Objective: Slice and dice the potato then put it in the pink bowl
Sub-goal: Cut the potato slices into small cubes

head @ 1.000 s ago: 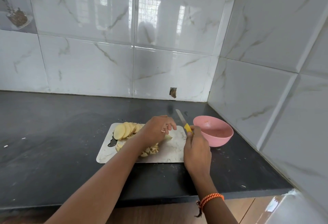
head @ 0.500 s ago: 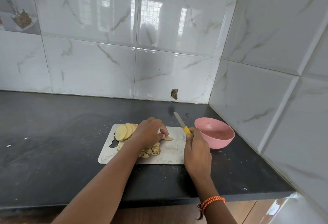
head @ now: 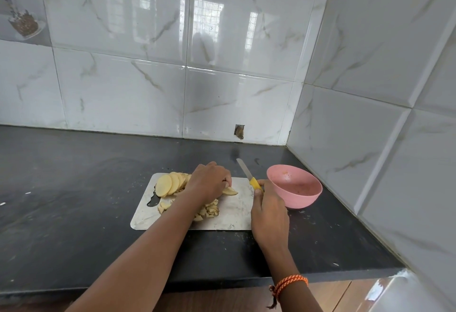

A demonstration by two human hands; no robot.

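Left hand [head: 209,183] pinching one potato slice [head: 230,191], right hand [head: 269,210] gripping one knife [head: 248,174], one pink bowl [head: 303,199].

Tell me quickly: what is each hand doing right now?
Left hand: fingers pinch potato slices on the board.
Right hand: grips the knife.

Bright, even daylight filled the scene. Window reflections glared on the glossy wall tiles [head: 209,22], and the dark surface [head: 74,176] carried only soft, faint shadows. Wide-angle distortion bent the tile lines toward the edges. Focus was sharp throughout.
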